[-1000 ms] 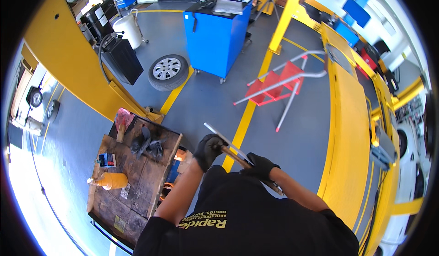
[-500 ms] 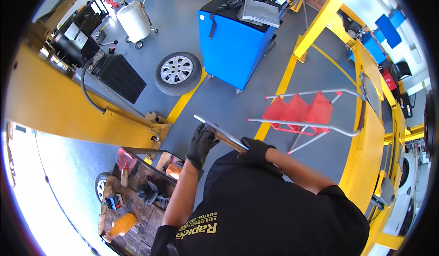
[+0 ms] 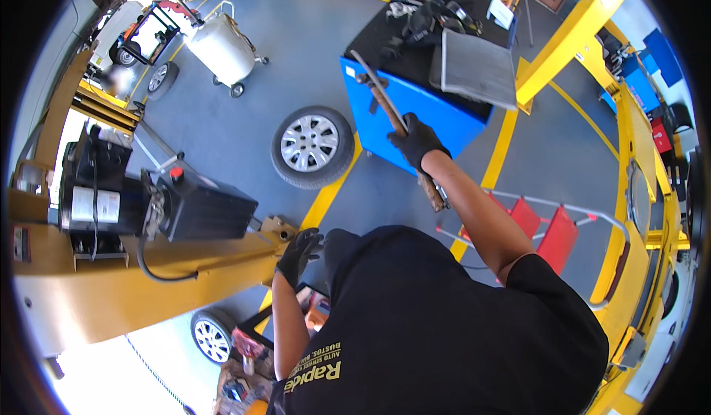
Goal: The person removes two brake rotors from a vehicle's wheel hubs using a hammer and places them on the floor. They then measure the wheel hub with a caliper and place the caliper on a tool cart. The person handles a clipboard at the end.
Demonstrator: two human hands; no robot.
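Note:
My right hand (image 3: 418, 144), in a dark glove, is closed around the middle of a long, thin flat panel (image 3: 381, 98) seen edge-on. It has a grey edge and a rough brown side, and its far end reaches over the front of a blue cabinet (image 3: 437, 126). Whether the two touch, I cannot tell. My left hand (image 3: 298, 256), gloved too, hangs with its fingers apart and nothing in them, beside the foot of a yellow lift post. On the cabinet's black top lie a grey framed rectangular panel (image 3: 478, 68) and a dark heap of tools (image 3: 433, 22).
A wheel with tyre (image 3: 311, 148) lies flat on the floor left of the cabinet. A red step ladder (image 3: 544, 230) stands at the right. The yellow lift post (image 3: 185, 281) is at the left, with a wooden-topped bench below it. A white wheeled tank (image 3: 222, 48) stands further back.
My left hand has let go of the panel and dropped to the left. My right hand has carried the panel forward to the cabinet. The whole view has shifted.

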